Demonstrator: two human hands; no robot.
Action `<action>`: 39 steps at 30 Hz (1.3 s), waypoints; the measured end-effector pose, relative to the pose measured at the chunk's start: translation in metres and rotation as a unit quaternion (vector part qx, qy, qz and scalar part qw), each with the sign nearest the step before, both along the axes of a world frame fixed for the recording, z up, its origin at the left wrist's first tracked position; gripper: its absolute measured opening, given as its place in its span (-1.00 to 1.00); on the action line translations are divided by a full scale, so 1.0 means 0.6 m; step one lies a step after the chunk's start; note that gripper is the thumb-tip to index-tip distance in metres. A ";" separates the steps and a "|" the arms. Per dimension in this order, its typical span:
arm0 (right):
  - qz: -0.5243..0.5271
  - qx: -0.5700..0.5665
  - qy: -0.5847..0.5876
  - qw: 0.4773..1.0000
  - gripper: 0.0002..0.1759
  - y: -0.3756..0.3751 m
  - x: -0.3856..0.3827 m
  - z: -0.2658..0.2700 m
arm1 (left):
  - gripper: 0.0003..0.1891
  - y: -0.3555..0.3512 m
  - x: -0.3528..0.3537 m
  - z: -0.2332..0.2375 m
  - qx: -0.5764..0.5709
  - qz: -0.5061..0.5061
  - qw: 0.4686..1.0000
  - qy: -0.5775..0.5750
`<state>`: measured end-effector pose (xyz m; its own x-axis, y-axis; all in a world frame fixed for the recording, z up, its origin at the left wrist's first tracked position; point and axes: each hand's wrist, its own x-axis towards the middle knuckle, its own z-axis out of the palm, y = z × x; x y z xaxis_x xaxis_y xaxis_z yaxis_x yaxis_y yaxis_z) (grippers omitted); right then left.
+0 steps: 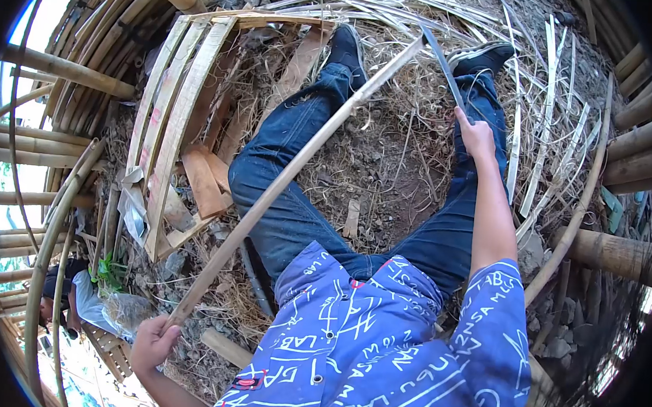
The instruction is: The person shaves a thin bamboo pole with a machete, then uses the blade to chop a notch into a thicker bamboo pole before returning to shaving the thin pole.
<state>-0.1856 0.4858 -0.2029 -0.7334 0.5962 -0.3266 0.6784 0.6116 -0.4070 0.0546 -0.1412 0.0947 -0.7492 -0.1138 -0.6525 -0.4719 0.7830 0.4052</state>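
My left hand (155,342), at the lower left, is closed round the near end of a long bamboo strip (290,171). The strip runs diagonally up over my left thigh to a point between my shoes. In my right hand (478,138), above my right leg, is a long knife (442,67) gripped by its handle. Its narrow blade points away from me, and its tip overlaps the far end of the strip in this view. My fingers hide most of the handle.
A wooden slatted crate (169,112) lies left of my legs. Pale split strips (546,120) and shavings litter the ground, at the top and right especially. Bamboo poles (621,255) stand along both sides. Another person (85,301) is at the lower left, beyond the poles.
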 end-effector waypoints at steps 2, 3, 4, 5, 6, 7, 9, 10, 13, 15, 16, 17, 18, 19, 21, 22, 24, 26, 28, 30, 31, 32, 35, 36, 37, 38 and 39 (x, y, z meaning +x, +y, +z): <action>-0.002 -0.011 0.007 1.000 0.00 0.007 -0.002 0.023 | -0.83 -0.004 -0.002 0.016 0.060 0.064 0.995 -0.037; 0.010 -0.013 0.018 1.000 0.00 0.009 0.000 0.032 | -0.85 -0.007 -0.001 0.017 0.076 0.076 0.993 -0.039; 0.023 -0.014 0.030 0.999 0.00 0.009 0.000 0.039 | -0.85 -0.012 -0.003 0.015 0.078 0.076 0.993 -0.035; 0.024 0.014 0.045 0.999 -0.01 0.004 0.003 0.046 | -0.84 -0.017 -0.004 0.008 0.097 0.102 0.989 -0.035; 0.028 0.018 0.049 0.998 -0.01 -0.004 0.009 0.054 | -0.83 -0.020 -0.002 -0.001 0.117 0.130 0.984 -0.035; 0.037 0.014 0.071 0.997 -0.01 -0.013 0.016 0.063 | -0.83 -0.017 -0.007 -0.010 0.122 0.135 0.983 -0.029; 0.059 0.011 0.122 0.991 -0.05 -0.028 0.032 0.065 | -0.77 -0.007 -0.032 -0.035 0.118 0.064 0.991 -0.014; 0.070 0.011 0.150 0.986 -0.08 -0.036 0.042 0.051 | -0.77 -0.001 -0.042 -0.053 0.125 0.072 0.990 -0.004; 0.063 -0.164 0.218 0.960 -0.27 -0.080 0.087 0.029 | -0.72 0.025 -0.072 -0.116 0.109 0.022 0.993 0.040; 0.038 -0.262 0.228 0.937 -0.33 -0.128 0.123 0.039 | -0.69 0.057 -0.093 -0.157 0.096 0.027 0.993 0.060; 0.032 -0.296 0.225 0.928 -0.35 -0.149 0.140 0.046 | -0.69 0.076 -0.106 -0.171 0.105 0.037 0.991 0.069; 0.036 -0.325 0.223 0.918 -0.36 -0.165 0.159 0.048 | -0.67 0.097 -0.120 -0.184 0.100 0.010 0.991 0.093; 0.039 -0.354 0.221 0.908 -0.37 -0.177 0.173 0.047 | -0.66 0.114 -0.130 -0.198 0.095 -0.019 0.988 0.118; 0.059 -0.348 0.222 0.909 -0.37 -0.185 0.187 0.041 | -0.66 0.127 -0.136 -0.216 0.103 -0.014 0.986 0.127; 0.070 -0.336 0.208 0.916 -0.37 -0.201 0.215 0.046 | -0.64 0.153 -0.154 -0.259 0.114 -0.016 0.983 0.143; 0.062 -0.329 0.195 0.922 -0.36 -0.209 0.227 0.052 | -0.64 0.161 -0.160 -0.282 0.127 -0.016 0.981 0.149; 0.058 -0.367 0.175 0.912 -0.36 -0.215 0.245 0.045 | -0.63 0.164 -0.163 -0.331 0.103 -0.028 0.987 0.118; 0.069 -0.359 0.158 0.917 -0.33 -0.219 0.257 0.039 | -0.63 0.165 -0.164 -0.375 0.115 -0.035 0.988 0.096; 0.040 -0.367 0.129 0.920 -0.33 -0.222 0.262 0.038 | -0.61 0.171 -0.168 -0.388 0.091 -0.069 0.988 0.107; 0.025 -0.381 0.126 0.915 -0.32 -0.227 0.260 0.045 | -0.60 0.173 -0.175 -0.383 0.072 -0.074 0.991 0.089; 0.016 -0.396 0.126 0.909 -0.32 -0.227 0.256 0.048 | -0.59 0.177 -0.181 -0.378 0.069 -0.081 0.990 0.093; 0.014 -0.397 0.125 0.909 -0.32 -0.227 0.253 0.044 | -0.59 0.179 -0.184 -0.376 0.064 -0.088 0.989 0.099; -0.041 -0.469 0.110 0.875 -0.27 -0.241 0.238 0.034 | -0.58 0.178 -0.188 -0.377 0.064 -0.075 0.992 0.080; -0.044 -0.471 0.109 0.874 -0.27 -0.248 0.235 0.034 | -0.58 0.180 -0.189 -0.376 0.060 -0.073 0.993 0.075; -0.071 -0.499 0.099 0.858 -0.26 -0.254 0.231 0.032 | -0.58 0.181 -0.190 -0.376 0.058 -0.075 0.993 0.073; -0.097 -0.526 0.090 0.840 -0.25 -0.259 0.229 0.030 | -0.58 0.183 -0.191 -0.377 0.053 -0.076 0.993 0.076; -0.100 -0.527 0.089 0.839 -0.25 -0.263 0.228 0.028 | -0.57 0.183 -0.191 -0.378 0.049 -0.076 0.993 0.079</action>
<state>-0.0491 0.3281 -0.1858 -0.7463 0.1626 -0.6455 0.5952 -0.2711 -0.7564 -0.0602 -0.0312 -0.1323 -0.8462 0.0671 -0.5286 -0.2755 0.7940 0.5418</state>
